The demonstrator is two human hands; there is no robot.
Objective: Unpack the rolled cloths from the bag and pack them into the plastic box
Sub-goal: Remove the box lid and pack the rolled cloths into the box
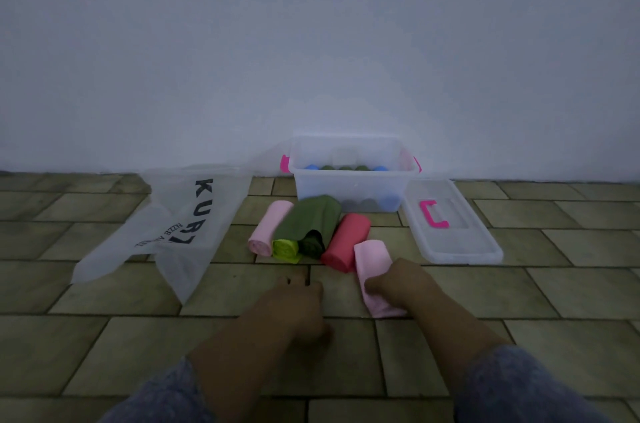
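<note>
Gripping a pink roll [371, 254], the right hand [393, 279] is packing while the left hand [298, 298] is resting slack; the box [313, 188] is sitting part-filled, with several rolls [343, 238] waiting on the floor.

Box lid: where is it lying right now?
In the head view, the lid lies flat on the floor, right of centre, right of the plastic box and beyond the right hand gripping a pink roll.

The person wears a top of mottled blue-grey fabric, seen at the near edge. Its left sleeve [162, 395] and right sleeve [516, 388] end high on the forearms, leaving them bare down to the left hand [298, 299] and right hand [393, 279]. Blur hides any finer detail.
</note>
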